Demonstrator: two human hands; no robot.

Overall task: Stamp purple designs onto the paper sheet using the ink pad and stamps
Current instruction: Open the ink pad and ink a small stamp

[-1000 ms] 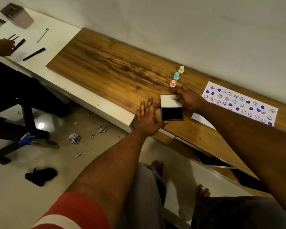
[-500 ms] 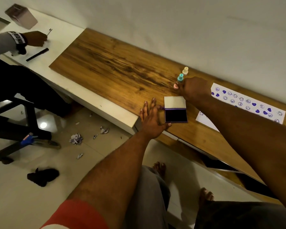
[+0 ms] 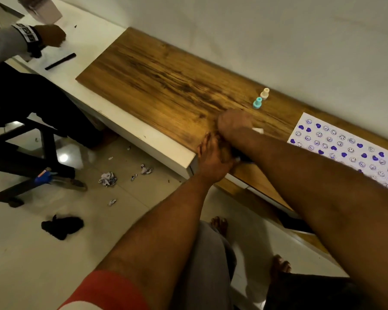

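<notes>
The white paper sheet [image 3: 345,148], covered with purple hearts and smiley prints, lies at the right on the wooden board [image 3: 166,81]. A teal stamp [image 3: 257,103] and a cream stamp [image 3: 264,93] stand upright near the wall. My right hand [image 3: 233,124] is closed in a fist above the ink pad [image 3: 258,130], of which only a white lid corner shows. The pink stamp is gone from the row and hidden inside that fist. My left hand [image 3: 213,159] lies flat on the board's front edge, fingers spread, against the pad's left side.
Another person's hand [image 3: 51,36] works on the white table at far left, near a black pen [image 3: 60,61]. A dark chair [image 3: 20,153] stands below. Crumpled paper [image 3: 108,179] and a black item [image 3: 62,225] lie on the floor.
My right hand closed on the pink stamp, lifted it out of the row and moved left and nearer, over the ink pad. My left hand stayed beside the pad.
</notes>
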